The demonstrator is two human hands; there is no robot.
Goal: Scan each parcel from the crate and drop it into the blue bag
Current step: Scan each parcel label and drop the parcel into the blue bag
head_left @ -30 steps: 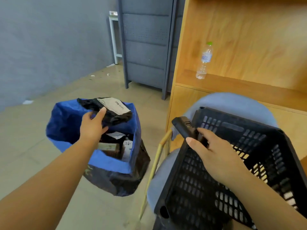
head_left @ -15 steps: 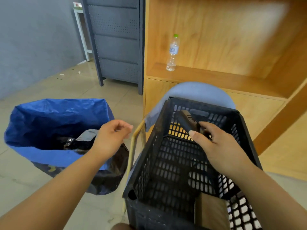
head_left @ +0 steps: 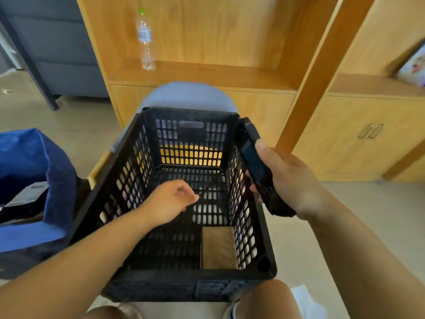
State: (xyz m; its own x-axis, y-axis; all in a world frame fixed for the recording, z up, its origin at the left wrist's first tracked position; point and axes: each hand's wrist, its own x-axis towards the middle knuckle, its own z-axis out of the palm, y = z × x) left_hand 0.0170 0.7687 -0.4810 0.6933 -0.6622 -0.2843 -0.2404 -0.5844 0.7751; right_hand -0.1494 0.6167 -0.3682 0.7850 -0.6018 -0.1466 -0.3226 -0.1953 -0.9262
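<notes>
A black slatted crate stands in front of me on a grey chair. One brown cardboard parcel lies in its near right corner. My left hand hovers over the crate's middle, fingers loosely curled, holding nothing. Just outside the crate's right wall, my right hand grips a black handheld scanner. The blue bag sits on the floor at the left, with a black parcel bearing a white label inside.
A grey round-backed chair carries the crate. Behind it is a wooden shelf unit with a plastic water bottle. A grey metal cabinet stands at the back left. White paper lies on the floor by my knee.
My left hand let the black parcel drop into the blue bag and swung right, over the crate. My right hand moved the scanner to the crate's right side. My view turned right.
</notes>
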